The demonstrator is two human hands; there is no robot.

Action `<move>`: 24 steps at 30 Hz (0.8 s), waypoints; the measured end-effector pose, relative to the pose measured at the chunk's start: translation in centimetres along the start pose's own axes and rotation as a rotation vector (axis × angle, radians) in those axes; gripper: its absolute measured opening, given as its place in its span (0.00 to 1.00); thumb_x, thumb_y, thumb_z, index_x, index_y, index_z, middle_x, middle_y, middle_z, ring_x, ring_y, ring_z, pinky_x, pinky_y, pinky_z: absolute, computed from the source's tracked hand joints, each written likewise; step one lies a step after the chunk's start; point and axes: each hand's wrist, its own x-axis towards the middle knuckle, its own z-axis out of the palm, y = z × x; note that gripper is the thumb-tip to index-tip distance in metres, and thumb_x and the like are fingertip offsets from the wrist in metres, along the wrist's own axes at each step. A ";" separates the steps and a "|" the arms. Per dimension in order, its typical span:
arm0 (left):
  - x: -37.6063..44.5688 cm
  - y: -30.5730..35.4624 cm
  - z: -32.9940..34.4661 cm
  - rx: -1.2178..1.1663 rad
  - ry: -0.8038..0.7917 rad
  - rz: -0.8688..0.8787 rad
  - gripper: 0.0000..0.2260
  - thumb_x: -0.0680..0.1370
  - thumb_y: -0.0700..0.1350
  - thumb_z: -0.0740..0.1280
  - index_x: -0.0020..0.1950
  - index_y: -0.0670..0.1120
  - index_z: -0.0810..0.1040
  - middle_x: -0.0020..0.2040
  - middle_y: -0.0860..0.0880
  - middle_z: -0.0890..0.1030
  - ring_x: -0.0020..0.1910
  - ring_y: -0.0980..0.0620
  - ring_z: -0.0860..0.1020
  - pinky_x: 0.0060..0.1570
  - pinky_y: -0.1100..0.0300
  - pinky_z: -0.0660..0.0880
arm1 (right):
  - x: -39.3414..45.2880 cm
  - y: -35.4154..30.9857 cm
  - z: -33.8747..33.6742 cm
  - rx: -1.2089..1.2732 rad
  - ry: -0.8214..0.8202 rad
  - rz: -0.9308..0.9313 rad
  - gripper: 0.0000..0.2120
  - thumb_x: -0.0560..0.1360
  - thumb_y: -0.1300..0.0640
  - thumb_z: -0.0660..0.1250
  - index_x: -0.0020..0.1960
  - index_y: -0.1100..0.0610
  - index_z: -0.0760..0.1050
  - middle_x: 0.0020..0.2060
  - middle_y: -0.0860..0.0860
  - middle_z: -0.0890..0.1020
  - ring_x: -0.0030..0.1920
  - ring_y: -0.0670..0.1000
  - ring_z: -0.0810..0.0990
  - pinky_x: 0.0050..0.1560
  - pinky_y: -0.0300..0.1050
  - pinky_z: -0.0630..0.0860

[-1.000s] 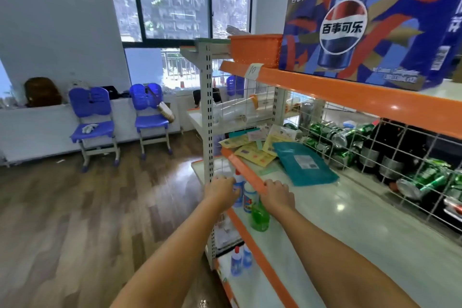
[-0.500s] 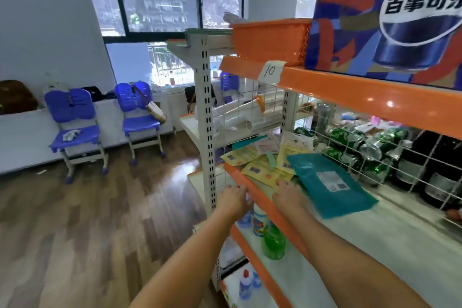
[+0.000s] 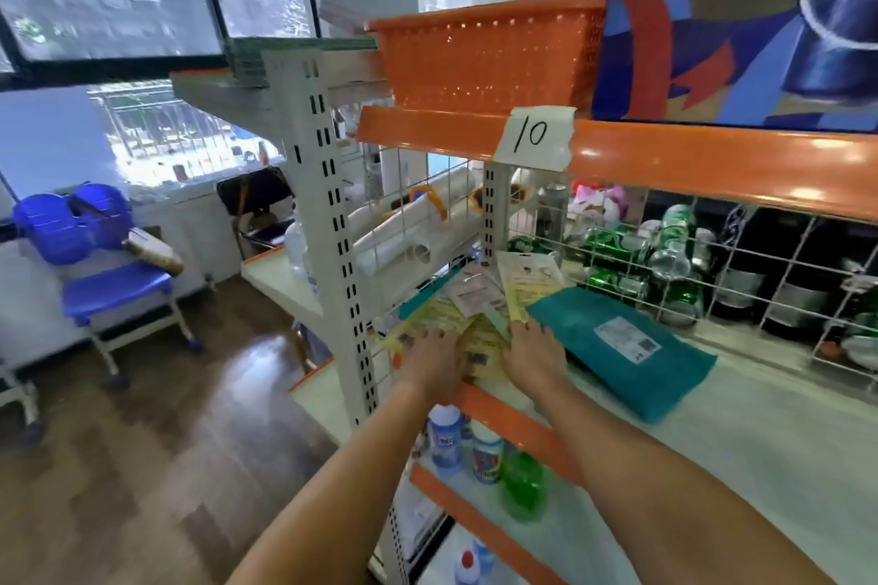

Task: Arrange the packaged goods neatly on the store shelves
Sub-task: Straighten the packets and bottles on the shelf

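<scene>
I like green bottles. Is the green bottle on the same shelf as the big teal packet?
No, the green bottle stands one shelf lower than the teal packet, beside two white bottles.

Packets lie on middle shelf, at its left end, near front edge. Left hand and right hand rest on packets, side by side. Pouch lies just right of right hand. Cans lie behind wire grid, behind pouch. Basket stands on top shelf, box to its right. Label hangs below basket. Bottles stand on shelf below hands. Chair stands far left.
</scene>
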 end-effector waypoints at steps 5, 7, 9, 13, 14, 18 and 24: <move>2.6 -1.1 1.0 -0.086 0.038 0.038 0.15 0.82 0.49 0.55 0.64 0.43 0.70 0.62 0.43 0.72 0.61 0.40 0.72 0.54 0.51 0.69 | 2.3 -0.6 0.7 -0.039 0.012 0.017 0.17 0.79 0.59 0.54 0.67 0.58 0.66 0.65 0.56 0.69 0.66 0.56 0.65 0.62 0.50 0.67; 3.9 -1.4 0.9 -0.097 0.077 0.019 0.15 0.82 0.50 0.55 0.63 0.44 0.72 0.62 0.43 0.73 0.59 0.42 0.73 0.50 0.54 0.69 | 3.7 -0.9 0.8 -0.059 0.016 0.014 0.17 0.78 0.60 0.54 0.67 0.59 0.67 0.66 0.56 0.68 0.67 0.57 0.64 0.63 0.50 0.66; 5.0 -1.7 0.8 -0.114 0.081 -0.027 0.16 0.82 0.52 0.55 0.61 0.44 0.73 0.61 0.43 0.75 0.58 0.43 0.74 0.46 0.56 0.67 | 4.9 -1.2 0.9 -0.066 0.005 0.022 0.18 0.78 0.60 0.55 0.67 0.60 0.67 0.67 0.57 0.66 0.68 0.58 0.63 0.65 0.51 0.65; 6.9 -2.3 1.1 -0.101 0.057 -0.052 0.16 0.81 0.53 0.55 0.58 0.44 0.75 0.60 0.44 0.76 0.57 0.44 0.75 0.49 0.56 0.68 | 7.0 -1.8 0.9 -0.050 -0.020 0.058 0.18 0.78 0.58 0.56 0.67 0.59 0.67 0.68 0.58 0.66 0.68 0.58 0.62 0.66 0.50 0.63; 7.3 -2.5 1.1 -0.074 0.070 -0.055 0.15 0.81 0.53 0.56 0.57 0.45 0.75 0.60 0.44 0.77 0.57 0.44 0.75 0.50 0.56 0.69 | 7.5 -1.9 0.9 -0.038 -0.019 0.061 0.18 0.78 0.58 0.56 0.67 0.59 0.67 0.67 0.57 0.66 0.68 0.58 0.62 0.66 0.50 0.63; 8.1 -3.0 1.0 0.012 0.071 -0.077 0.15 0.80 0.53 0.56 0.57 0.45 0.75 0.59 0.45 0.77 0.58 0.45 0.74 0.54 0.55 0.68 | 8.7 -2.2 1.3 0.017 -0.018 0.057 0.19 0.77 0.57 0.56 0.68 0.58 0.68 0.66 0.58 0.68 0.67 0.59 0.64 0.66 0.50 0.63; 8.9 -3.4 1.3 0.008 0.079 -0.074 0.17 0.81 0.52 0.55 0.64 0.46 0.72 0.64 0.44 0.75 0.62 0.44 0.72 0.58 0.53 0.68 | 9.6 -2.6 1.0 0.200 -0.001 0.077 0.12 0.76 0.56 0.58 0.52 0.58 0.78 0.52 0.56 0.81 0.54 0.57 0.77 0.47 0.43 0.70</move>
